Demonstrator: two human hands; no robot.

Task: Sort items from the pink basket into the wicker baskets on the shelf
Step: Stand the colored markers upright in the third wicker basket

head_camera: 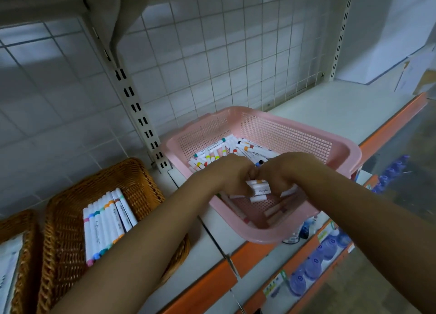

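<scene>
The bundle of markers sits gathered over the near half of the pink basket, clenched between the left hand and right hand, which press together around it. More loose markers lie at the far side. Left of it waits the wicker basket, already holding a row. The two-handed hold looks loose; one marker could slip out endways during the carry.

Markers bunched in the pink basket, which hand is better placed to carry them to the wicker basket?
Probably the left hand: both hands grip the marker bundle, but the wicker basket with its lined-up markers sits on the left; the right hand would have to cross over.
</scene>
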